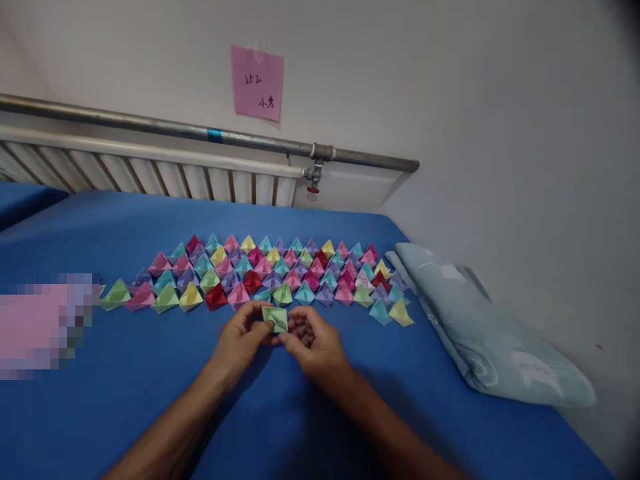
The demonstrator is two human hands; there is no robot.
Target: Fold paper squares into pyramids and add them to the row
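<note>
A small pale green folded paper piece (275,319) sits pinched between both hands just above the blue bed sheet (125,387), near the middle of the view and just in front of the rows of finished pieces. The left hand (243,340) grips its left edge, thumb on top and the fingers (263,308) curled round the upper corner; the right hand (313,343) meets it from the other side, its fingers (295,330) closed on the lower right corner, so both hands are clenched on the paper and almost touching each other. Both bare forearms run in from the lower edge of the view and converge on it. Just beyond the hands, a wide curved band of folded paper shapes (280,270) in pink, red, purple, teal, yellow and green lies on the sheet, packed side by side in several rows, the nearest ones close to the fingertips. To the right, a light blue pillow (480,333) lies along the wall. At the far edge stands a white radiator (150,175) with a grey pipe (150,125) above it, and a pink paper note (257,83) is stuck on the wall. A blurred pink patch covers the left edge.
</note>
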